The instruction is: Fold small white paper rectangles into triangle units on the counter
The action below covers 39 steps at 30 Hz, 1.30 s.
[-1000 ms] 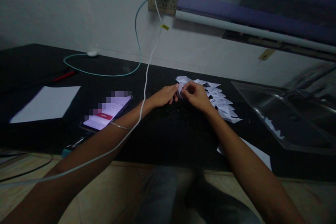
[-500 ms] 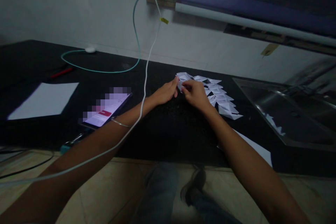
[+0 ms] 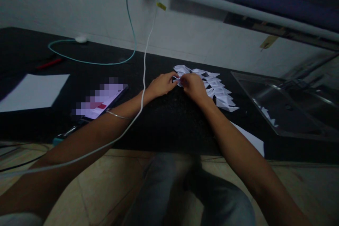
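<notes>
Several white folded paper pieces (image 3: 218, 90) lie in overlapping rows on the dark countertop (image 3: 164, 123). At the left end of these rows, my left hand (image 3: 162, 84) pinches a small folded paper piece (image 3: 176, 78) between thumb and fingers. From the other side my right hand (image 3: 194, 85) closes on the same piece, its fingertips close to the left ones. The right hand hides part of the rows behind it, and the fingers cover much of the held piece.
A phone (image 3: 96, 110) with a lit screen lies left of my forearm, and a white sheet (image 3: 37, 91) farther left. Another sheet (image 3: 251, 137) sits partly under my right arm. A white cable (image 3: 144, 67) crosses my left arm. To the right is a sink (image 3: 288, 116).
The view has tipped down, so everything appears higher. My left fingers have curled more around the folded paper piece, and both hands stay on it. My legs have shifted below the counter.
</notes>
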Each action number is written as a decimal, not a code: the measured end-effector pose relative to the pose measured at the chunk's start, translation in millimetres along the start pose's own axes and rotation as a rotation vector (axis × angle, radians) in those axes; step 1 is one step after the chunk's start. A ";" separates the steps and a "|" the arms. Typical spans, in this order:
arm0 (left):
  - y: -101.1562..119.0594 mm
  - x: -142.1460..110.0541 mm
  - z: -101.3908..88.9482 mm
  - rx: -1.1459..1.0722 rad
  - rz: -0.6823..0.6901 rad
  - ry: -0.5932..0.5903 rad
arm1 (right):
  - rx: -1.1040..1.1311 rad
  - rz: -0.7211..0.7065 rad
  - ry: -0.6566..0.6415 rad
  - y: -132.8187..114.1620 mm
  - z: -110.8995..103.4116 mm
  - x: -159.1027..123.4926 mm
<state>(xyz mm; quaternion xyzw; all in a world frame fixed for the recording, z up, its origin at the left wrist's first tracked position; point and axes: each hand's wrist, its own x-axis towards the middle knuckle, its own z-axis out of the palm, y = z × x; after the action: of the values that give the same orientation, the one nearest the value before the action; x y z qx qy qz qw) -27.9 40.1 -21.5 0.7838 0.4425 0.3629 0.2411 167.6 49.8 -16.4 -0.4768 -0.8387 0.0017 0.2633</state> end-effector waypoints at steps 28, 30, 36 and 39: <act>1.0 -3.7 -6.5 0.069 0.010 -0.007 | 0.132 -0.217 -0.095 -61.8 -163.4 -25.7; 1.3 -4.4 -7.9 0.050 -0.003 -0.018 | 0.025 -0.161 -0.282 -65.1 -184.7 -76.4; 2.6 -3.3 -7.4 0.115 -0.004 -0.058 | -0.203 0.207 -0.406 -35.1 -159.8 -256.2; 3.9 -3.5 -7.2 0.138 0.006 -0.067 | -0.186 0.205 -0.329 -29.2 -149.9 -293.3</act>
<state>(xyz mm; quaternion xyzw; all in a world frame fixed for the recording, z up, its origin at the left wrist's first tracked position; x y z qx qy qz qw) -32.7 35.5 -15.5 0.8116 0.4559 0.3058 0.1999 330.0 -238.1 -8.9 -0.5752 -0.8140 0.0287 0.0763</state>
